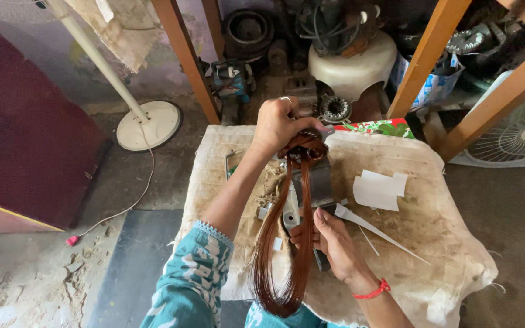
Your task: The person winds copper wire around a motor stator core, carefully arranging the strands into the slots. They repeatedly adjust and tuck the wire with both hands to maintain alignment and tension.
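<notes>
- Coil of copper wire (287, 243): glossy reddish-brown enamel, smooth thin strands.
- Cloth (432, 237) under the coil: coarse, matt, stained beige fabric with frayed edges.
- Paper pieces (379, 189) right of the coil: plain white, matt.
- Metal piece (320, 182) beneath the coil: dull grey.
- Frame legs (426, 58) beyond the coil: smooth orange-brown wood.
- Sleeve (192, 279): soft printed teal fabric.

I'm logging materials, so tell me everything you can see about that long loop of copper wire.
The wire loop is a bundle of many thin reddish-brown strands with a glossy, enamelled look. It is drawn into a long narrow loop, twisted into a knot-like bunch at the far end and rounded at the near end, which hangs past the table edge. The left hand grips the far bunch; the right hand touches one side near the middle.
</notes>
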